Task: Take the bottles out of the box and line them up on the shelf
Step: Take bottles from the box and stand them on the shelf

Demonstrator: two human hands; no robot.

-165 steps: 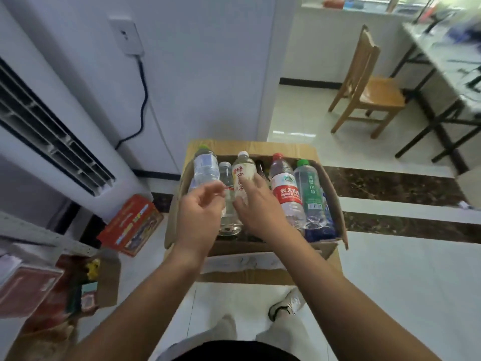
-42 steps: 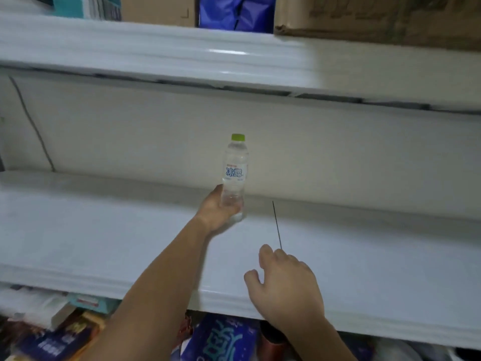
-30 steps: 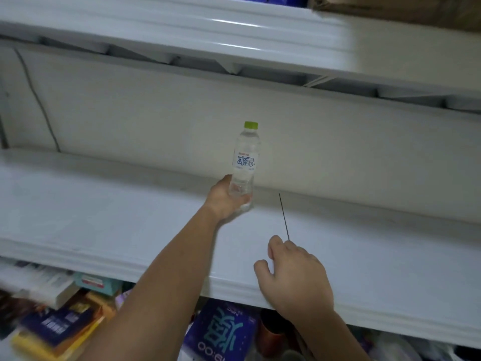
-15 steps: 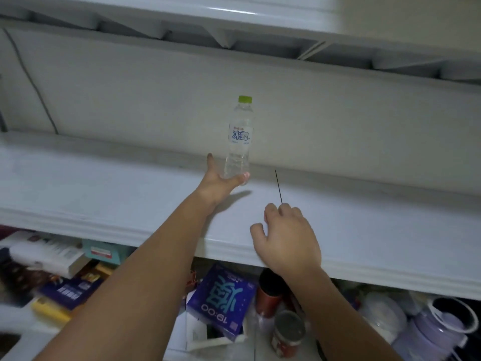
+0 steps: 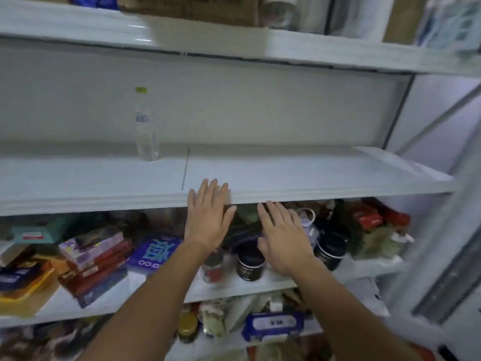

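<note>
So far just one bottle (image 5: 146,131) is up on the shelf (image 5: 312,173), as far as I can see. It's clear with a green cap, standing upright at the back, just left of the dark seam (image 5: 185,169) that runs front to back across the board. Nothing else is lined up on either side of that seam, so I'd call this very early in the job, one placed and the rest to go. The box isn't in view at all, so I can't tell how many bottles are left in it. Both hands are empty, with fingers straight and a bit spread, holding nothing. The left hand (image 5: 208,220) is just right of the seam at the shelf's front lip, fingertips over the edge, but I can't say if it's actually touching. The right hand (image 5: 285,241) is further right of the seam and lower, below the lip. Behind it is the cluttered lower shelf with its dark jars (image 5: 248,264). A blue pack (image 5: 156,250) sits down there too, left of the seam. My guess is the next step means going to the box for another bottle.
</note>
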